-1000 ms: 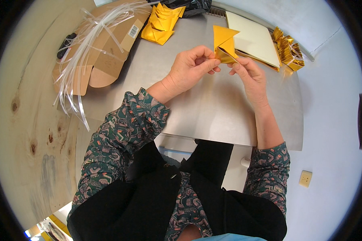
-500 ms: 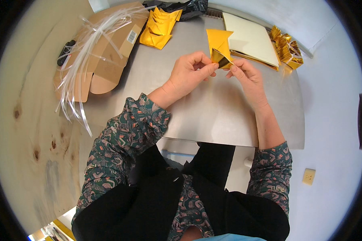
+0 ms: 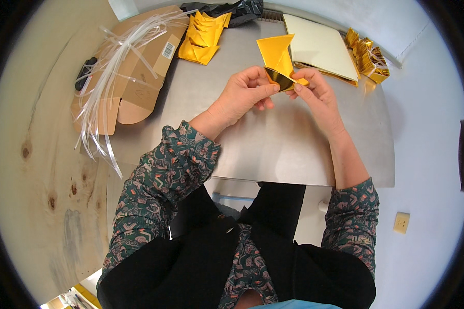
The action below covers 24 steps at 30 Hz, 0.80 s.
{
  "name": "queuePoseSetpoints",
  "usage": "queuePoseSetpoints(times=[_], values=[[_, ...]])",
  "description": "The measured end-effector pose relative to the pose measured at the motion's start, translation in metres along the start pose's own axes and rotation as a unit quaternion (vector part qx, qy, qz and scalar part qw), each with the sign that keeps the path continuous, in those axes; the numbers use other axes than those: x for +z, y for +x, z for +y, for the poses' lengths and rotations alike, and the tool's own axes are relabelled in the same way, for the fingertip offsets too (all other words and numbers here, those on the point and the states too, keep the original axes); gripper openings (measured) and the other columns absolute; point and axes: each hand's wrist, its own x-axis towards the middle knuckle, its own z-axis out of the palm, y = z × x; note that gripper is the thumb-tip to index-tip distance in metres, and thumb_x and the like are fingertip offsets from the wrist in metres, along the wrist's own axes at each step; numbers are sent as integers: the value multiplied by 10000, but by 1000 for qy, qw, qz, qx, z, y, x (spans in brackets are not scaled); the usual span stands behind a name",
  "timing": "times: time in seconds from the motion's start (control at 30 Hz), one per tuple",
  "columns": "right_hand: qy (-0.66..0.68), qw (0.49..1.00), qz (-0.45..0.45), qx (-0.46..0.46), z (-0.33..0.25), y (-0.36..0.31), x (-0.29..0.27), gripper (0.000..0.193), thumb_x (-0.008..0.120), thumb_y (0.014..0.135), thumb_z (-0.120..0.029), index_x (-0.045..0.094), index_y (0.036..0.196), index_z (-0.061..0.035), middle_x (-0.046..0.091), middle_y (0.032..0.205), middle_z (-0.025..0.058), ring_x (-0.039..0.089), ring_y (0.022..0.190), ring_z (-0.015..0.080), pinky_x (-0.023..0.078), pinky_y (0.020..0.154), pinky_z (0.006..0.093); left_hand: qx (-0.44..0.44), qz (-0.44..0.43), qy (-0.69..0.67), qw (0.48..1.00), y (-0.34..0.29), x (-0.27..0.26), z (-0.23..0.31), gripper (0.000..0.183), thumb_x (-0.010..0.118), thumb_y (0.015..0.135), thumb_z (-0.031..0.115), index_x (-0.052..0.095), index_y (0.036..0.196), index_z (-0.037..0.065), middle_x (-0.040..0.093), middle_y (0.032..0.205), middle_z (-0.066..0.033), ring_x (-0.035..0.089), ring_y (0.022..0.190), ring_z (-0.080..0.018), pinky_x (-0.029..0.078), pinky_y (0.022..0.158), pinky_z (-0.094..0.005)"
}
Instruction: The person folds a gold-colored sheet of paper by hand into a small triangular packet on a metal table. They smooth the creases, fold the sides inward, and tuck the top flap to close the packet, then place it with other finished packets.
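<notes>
Both my hands hold a piece of gold foil paper, partly folded, above the metal table. Thumb and fingers of my left hand pinch its lower left edge. At the lower right edge, my right hand grips it between thumb and forefinger. A dark, shiny fold shows between the two thumbs, and the upper part of the paper points away from me. Beyond my left hand lies an overlapping row of folded gold paper pieces.
At the left, a brown cardboard box carries a bundle of white plastic strips. Cream paper sheets lie at the back right, beside pleated gold foil bundles. A black plastic bag rests at the back of the metal table.
The gold foil paper has tilted left in my hands, and its dark fold now spreads wider. My right fingers have shifted along its right edge, where a gold flap now sticks out.
</notes>
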Motion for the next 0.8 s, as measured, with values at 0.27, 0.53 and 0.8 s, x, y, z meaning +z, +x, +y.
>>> queuePoseSetpoints(times=[0.27, 0.53, 0.8], values=[[-32, 999, 6, 30, -7, 0, -2, 332, 638, 1022, -113, 569, 1339, -40, 663, 1173, 44, 666, 955, 115, 545, 881, 273, -16, -5, -26, 1000, -2, 7, -2, 245, 750, 956, 156, 617, 1124, 38, 692, 1016, -54, 712, 755, -125, 560, 617, -219], [-48, 998, 0, 45, -7, 0, -2, 336, 649, 1019, -132, 573, 1332, -38, 672, 1167, 40, 677, 950, 116, 560, 866, 274, 31, 47, 39, 998, -5, 7, 9, 372, 767, 948, 161, 580, 1238, 23, 697, 1032, -66, 698, 715, -118, 545, 566, -227], [-33, 998, -7, 50, -3, 1, -4, 334, 653, 1021, -161, 577, 1323, -38, 702, 1127, 54, 682, 924, 117, 563, 854, 269, 24, 37, 3, 999, -1, 5, 4, 305, 740, 979, 200, 635, 1228, 58, 729, 986, -24, 723, 755, -95, 582, 626, -215]])
